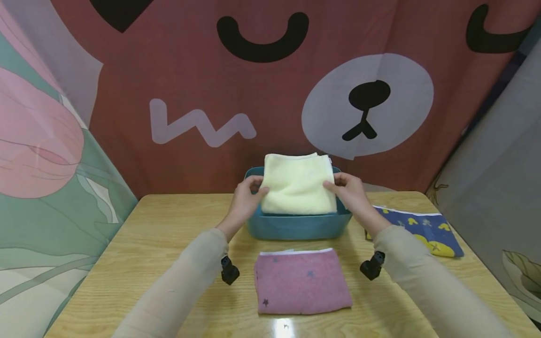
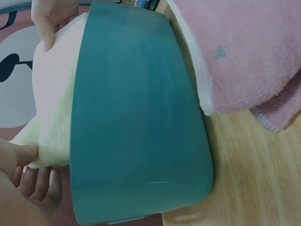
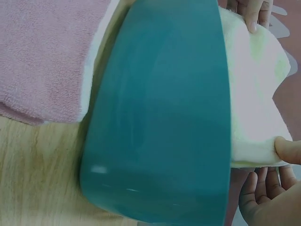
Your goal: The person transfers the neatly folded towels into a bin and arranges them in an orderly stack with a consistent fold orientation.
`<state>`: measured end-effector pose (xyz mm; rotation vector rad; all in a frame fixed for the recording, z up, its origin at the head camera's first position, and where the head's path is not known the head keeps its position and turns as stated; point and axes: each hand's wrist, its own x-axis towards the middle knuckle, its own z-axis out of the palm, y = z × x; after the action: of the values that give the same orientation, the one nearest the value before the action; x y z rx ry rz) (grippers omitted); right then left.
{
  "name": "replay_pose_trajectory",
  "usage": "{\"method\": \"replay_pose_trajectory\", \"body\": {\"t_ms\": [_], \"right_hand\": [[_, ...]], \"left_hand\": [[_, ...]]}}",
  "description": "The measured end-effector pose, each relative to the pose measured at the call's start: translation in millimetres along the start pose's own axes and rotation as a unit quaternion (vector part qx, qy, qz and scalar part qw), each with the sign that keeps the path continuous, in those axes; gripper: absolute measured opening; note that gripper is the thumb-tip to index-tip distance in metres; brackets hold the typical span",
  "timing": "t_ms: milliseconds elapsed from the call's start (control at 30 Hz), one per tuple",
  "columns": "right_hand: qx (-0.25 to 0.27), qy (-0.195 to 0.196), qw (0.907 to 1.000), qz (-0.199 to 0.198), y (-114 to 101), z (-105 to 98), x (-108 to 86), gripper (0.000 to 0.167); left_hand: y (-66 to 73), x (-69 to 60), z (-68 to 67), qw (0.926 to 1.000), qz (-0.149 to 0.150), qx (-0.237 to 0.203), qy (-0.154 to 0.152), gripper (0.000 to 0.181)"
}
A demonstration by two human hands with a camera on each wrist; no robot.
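Observation:
A folded pale yellow towel [image 1: 299, 183] is held between both hands at the mouth of a blue-green plastic basin [image 1: 297, 227]. My left hand [image 1: 247, 197] pinches the towel's left edge, thumb in front and fingers behind. On the opposite edge my right hand [image 1: 351, 190] pinches it the same way. In the left wrist view the towel [image 2: 59, 84] shows above the basin's rim, the left hand [image 2: 28, 183] gripping its near corner. The right wrist view has the right hand [image 3: 273, 188] holding the other corner. Whether the towel's bottom touches the basin's inside is hidden.
A folded pink towel [image 1: 302, 281] with small stars lies on the wooden table [image 1: 181, 216] in front of the basin. At the right, partly behind the right forearm, lies a folded blue towel [image 1: 427, 230] with yellow patterns. A printed cloth [image 1: 203, 169] hangs behind the table.

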<state>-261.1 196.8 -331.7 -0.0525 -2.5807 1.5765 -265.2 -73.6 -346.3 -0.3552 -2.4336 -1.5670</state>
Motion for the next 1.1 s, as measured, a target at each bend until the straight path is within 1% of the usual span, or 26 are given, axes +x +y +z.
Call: {"method": "replay_pose_trajectory", "body": {"t_ms": [200, 267, 467, 600, 733, 867, 1100], "right_hand": [[-0.012, -0.009, 0.9999, 0.005, 5.5, 2.6, -1.5, 0.042], [-0.016, -0.012, 0.9998, 0.003, 7.4, 3.4, -2.4, 0.042], [-0.025, -0.019, 0.9995, -0.006, 12.6, 5.1, -4.1, 0.042], [-0.032, -0.019, 0.9991, -0.020, 16.9, 6.7, -5.4, 0.040], [-0.044, -0.015, 0.9981, -0.040, 21.1, 8.2, -6.8, 0.038], [-0.065, -0.012, 0.9964, -0.053, 23.7, 8.9, -8.6, 0.036], [-0.087, -0.013, 0.9925, -0.085, 25.3, 11.3, -12.5, 0.030]], "left_hand": [[-5.1, -1.8, 2.0, 1.0000, -0.004, 0.004, -0.006, 0.026], [-5.9, -2.7, 2.3, 0.9999, -0.010, 0.002, -0.009, 0.026], [-5.1, -5.6, 2.4, 0.9987, -0.042, 0.001, -0.027, 0.030], [-6.9, -8.2, 2.3, 0.9974, -0.056, 0.020, -0.040, 0.032], [-8.8, -9.6, 2.6, 0.9966, -0.056, 0.042, -0.045, 0.033], [-9.3, -11.0, 3.1, 0.9959, -0.049, 0.062, -0.045, 0.033], [-10.5, -18.4, 3.9, 0.9926, -0.017, 0.105, -0.060, 0.032]]}}
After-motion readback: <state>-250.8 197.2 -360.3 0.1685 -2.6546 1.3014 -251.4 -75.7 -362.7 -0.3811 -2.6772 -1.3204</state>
